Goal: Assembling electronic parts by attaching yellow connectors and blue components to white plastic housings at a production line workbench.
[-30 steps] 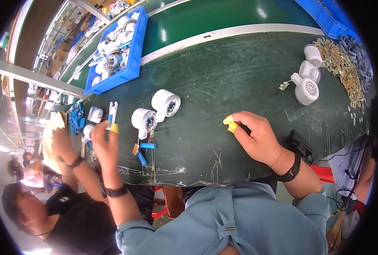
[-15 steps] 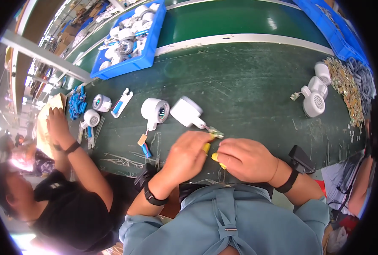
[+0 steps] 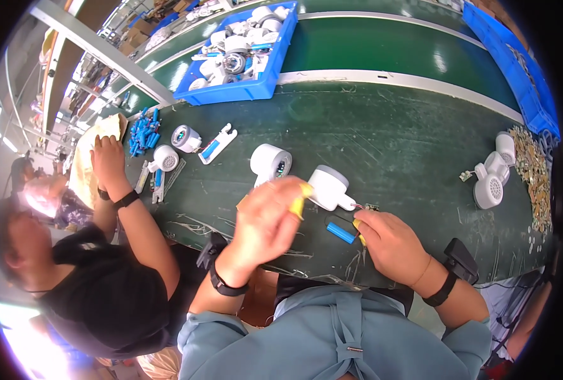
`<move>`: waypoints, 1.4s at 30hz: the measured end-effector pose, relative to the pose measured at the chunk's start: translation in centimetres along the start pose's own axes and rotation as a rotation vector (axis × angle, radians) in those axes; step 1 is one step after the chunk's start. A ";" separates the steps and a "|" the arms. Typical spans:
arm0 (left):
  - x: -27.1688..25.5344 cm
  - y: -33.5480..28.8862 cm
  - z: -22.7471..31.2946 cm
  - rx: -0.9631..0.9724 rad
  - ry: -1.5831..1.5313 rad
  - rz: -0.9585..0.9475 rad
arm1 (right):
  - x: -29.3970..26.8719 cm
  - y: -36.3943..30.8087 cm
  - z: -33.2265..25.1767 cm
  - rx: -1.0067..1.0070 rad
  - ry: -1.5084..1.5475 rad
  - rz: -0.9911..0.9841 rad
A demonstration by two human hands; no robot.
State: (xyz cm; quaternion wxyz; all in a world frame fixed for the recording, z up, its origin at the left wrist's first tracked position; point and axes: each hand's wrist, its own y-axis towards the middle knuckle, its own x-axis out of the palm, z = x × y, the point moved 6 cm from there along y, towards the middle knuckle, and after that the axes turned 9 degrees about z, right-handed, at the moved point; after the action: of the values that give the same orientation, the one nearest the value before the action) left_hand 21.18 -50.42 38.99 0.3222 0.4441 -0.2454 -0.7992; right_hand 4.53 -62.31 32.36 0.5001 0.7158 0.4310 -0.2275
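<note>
My right hand (image 3: pixel 395 246), a yellow cover on a fingertip, is closed in a pinch at a small wired circuit board (image 3: pixel 372 207), which its fingers mostly hide. Thin wires run from there to a white round-headed device (image 3: pixel 327 188) with a short handle, lying on the bench. A blue cylindrical battery (image 3: pixel 340 232) rests just left of those fingers, with thin leads by it. My left hand (image 3: pixel 262 221) is raised, slightly blurred, with yellow covers on thumb and forefinger and nothing visible between them. Behind it, a second white device (image 3: pixel 271 163) shows circuitry in its round opening.
A co-worker (image 3: pixel 104 266) sits at the left near blue batteries (image 3: pixel 144 132) and white housings (image 3: pixel 185 138). A blue crate (image 3: pixel 231 95) of white parts stands at the back left. At the right are more white devices (image 3: pixel 488 192), a circuit-board pile (image 3: pixel 530 180) and another blue crate (image 3: pixel 515 69).
My hands have moved apart; the left has lifted away from the circuit board. The right now pinches by it, and the blue battery beside it has come into sight. The whole view has shifted.
</note>
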 end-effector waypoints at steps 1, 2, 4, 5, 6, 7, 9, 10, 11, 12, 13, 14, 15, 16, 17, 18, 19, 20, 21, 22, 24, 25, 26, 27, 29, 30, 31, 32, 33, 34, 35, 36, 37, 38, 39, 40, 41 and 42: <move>-1.1 0.7 -0.6 0.024 0.038 0.075 | 0.1 0.2 -0.1 -0.010 0.004 0.002; -2.3 1.3 -1.9 -0.015 0.092 0.128 | 0.2 0.5 -0.3 -0.012 0.009 -0.014; -4.7 2.4 -5.4 -0.107 0.198 0.264 | -0.1 1.1 -0.8 -0.024 0.011 -0.027; -5.8 3.1 -7.8 -0.161 0.245 0.346 | -0.2 1.4 -0.7 0.029 0.022 -0.031; -7.8 3.5 -10.3 -0.220 0.271 0.458 | -0.2 1.6 -0.6 0.080 0.038 -0.035; -9.9 3.8 -12.8 -0.268 0.289 0.568 | -0.3 1.4 -0.7 0.074 0.031 -0.022; -14.8 3.5 -20.1 -0.308 0.400 0.737 | 0.0 1.1 -0.6 0.061 -0.008 -0.036; -17.8 2.5 -24.4 -0.366 0.614 0.703 | 0.1 1.1 -0.5 0.062 -0.007 -0.012; -20.6 1.4 -28.7 -0.423 0.826 0.665 | 0.2 1.3 -0.5 0.064 -0.019 -0.009; -22.2 0.1 -32.1 -0.533 0.880 0.638 | 0.3 1.4 -0.3 0.073 -0.016 -0.016; -23.3 -1.6 -35.8 -0.644 0.923 0.603 | 0.3 1.4 -0.1 0.089 -0.021 -0.025; -28.5 -5.5 -39.9 -0.634 0.946 0.633 | -0.1 1.7 -0.6 0.056 -0.011 -0.009; -34.8 -8.7 -44.3 -0.800 1.463 -0.035 | -0.6 1.8 -0.8 0.031 0.038 0.006; -39.4 -10.7 -45.6 -0.655 1.614 -0.223 | -1.0 1.6 -0.3 0.018 0.090 0.029; -41.1 -11.4 -46.0 -0.499 1.730 -0.430 | -1.5 1.1 0.2 0.004 0.109 0.057; -32.2 -14.0 -48.5 -0.473 1.633 -0.449 | -0.6 1.5 0.6 0.082 0.035 0.032; -28.0 -13.9 -48.6 -0.591 1.552 -0.508 | -0.3 1.8 0.8 0.120 -0.009 0.025; -27.5 -10.6 -47.8 -0.714 1.498 -0.563 | -0.2 1.9 0.7 0.122 -0.025 0.019; -27.8 -10.2 -47.2 -0.715 1.502 -0.554 | -0.5 1.7 0.8 0.147 -0.039 0.026; -28.4 -10.2 -46.7 -0.781 1.476 -0.518 | -0.6 1.6 1.2 0.166 -0.047 0.030; -29.7 -10.5 -45.9 -0.914 1.418 -0.446 | -1.1 1.7 1.8 0.184 -0.062 0.069; -30.1 -11.0 -45.5 -0.978 1.385 -0.409 | -1.5 1.7 2.2 0.217 -0.084 0.107; -30.4 -11.3 -45.1 -1.036 1.350 -0.376 | -2.0 1.6 2.6 0.261 -0.112 0.134; -30.6 -11.5 -44.7 -1.093 1.314 -0.343 | -2.1 1.5 3.0 0.256 -0.107 0.133; -30.3 -11.8 -44.2 -1.197 1.233 -0.280 | -3.6 0.7 4.6 0.385 -0.249 0.280; -30.5 -12.1 -43.7 -1.299 1.155 -0.081 | -4.3 0.4 5.1 0.455 -0.265 0.279; -30.2 -12.0 -43.3 -1.298 1.155 -0.082 | -4.7 0.2 5.1 0.455 -0.265 0.279; -30.2 -12.1 -42.8 -1.279 1.169 -0.077 | -4.9 -0.2 5.5 0.500 -0.248 0.283; -30.3 -12.1 -42.3 -1.261 1.183 -0.073 | -5.0 -0.5 5.8 0.544 -0.231 0.287; -30.1 -12.3 -42.0 -1.262 1.188 -0.068 | -5.0 -0.5 5.7 0.537 -0.233 0.288; -29.8 -11.3 -40.8 -1.177 1.235 0.135 | -5.0 -0.4 5.6 0.540 -0.234 0.289; -29.8 -10.5 -39.4 -1.085 1.273 0.337 | -4.9 -0.2 5.2 0.502 -0.245 0.285; -30.7 -9.8 -38.4 -1.002 1.276 0.348 | -4.8 0.0 4.9 0.454 -0.247 0.278; -31.6 -8.9 -37.5 -0.920 1.279 0.357 | -4.7 0.0 5.0 0.438 -0.226 0.288; -29.8 -6.3 -36.0 -0.956 1.147 0.405 | -4.6 -0.3 5.3 0.462 -0.241 0.283; -27.9 -3.3 -33.6 -0.991 1.012 0.446 | -4.6 -0.3 5.1 0.439 -0.194 0.276; -28.0 -1.8 -31.3 -0.784 1.048 0.598 | -4.6 -0.2 4.7 0.402 -0.132 0.270; -25.3 1.3 -27.9 -0.739 0.840 0.609 | -4.6 -0.3 4.6 0.413 -0.119 0.260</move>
State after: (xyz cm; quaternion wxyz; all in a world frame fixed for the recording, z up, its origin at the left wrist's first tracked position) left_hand 55.84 -35.68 40.29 0.7358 0.4893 0.0787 -0.4616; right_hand 2.37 -68.20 33.84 0.3927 0.8376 0.2497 -0.2863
